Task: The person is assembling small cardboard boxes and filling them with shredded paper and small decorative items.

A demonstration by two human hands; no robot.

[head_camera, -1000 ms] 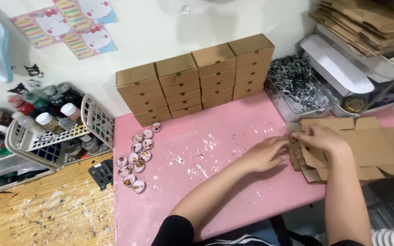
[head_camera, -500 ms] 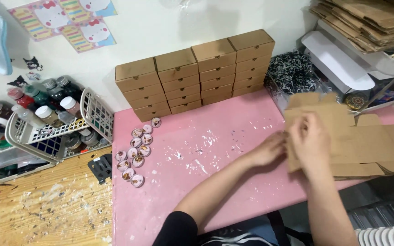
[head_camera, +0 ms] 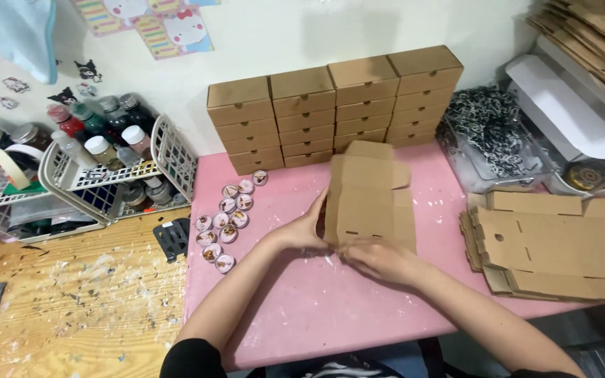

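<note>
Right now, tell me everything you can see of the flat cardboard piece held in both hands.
The cardboard blank is plain brown, die-cut, with side flaps and small slots. It is unfolded, tilted up off the pink table in front of the stacked boxes. The left hand grips its left edge; the right hand holds its bottom edge. Nothing else touches it.

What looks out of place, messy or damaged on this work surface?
Nothing looks damaged. White flecks mark the pink mat, and pale paint splatter covers the wooden tabletop. The flat cardboard blanks lie in an uneven, fanned stack. Both hands, left hand and right hand, hold one cardboard blank.
</note>
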